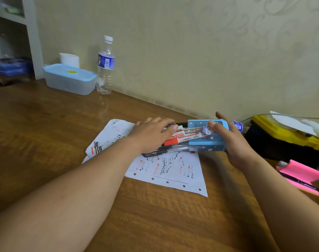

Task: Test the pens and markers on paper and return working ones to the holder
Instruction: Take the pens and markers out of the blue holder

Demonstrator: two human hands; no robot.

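Looking via head cam: light-blue box-shaped pen holder w/ cat sticker point(205, 142) lies sideways on white punched paper sheet point(173, 171) covered w/ red & black test strokes. Left hand point(151, 137), fingers flat, presses red-white markers & clear pens point(184, 136) into it. Right hand point(235, 142) clasps holder's base btwn thumb & fingers. Testing prob. done; standing holder upright on wooden counter point(155, 224) remains.

A brown wooden table point(46, 124) is occupied by scribbled white punched paper sheets point(173, 171), a clear plastic bottle point(105, 70), a blue-lidded translucent box point(69, 79) and a pink notepad point(300, 174).
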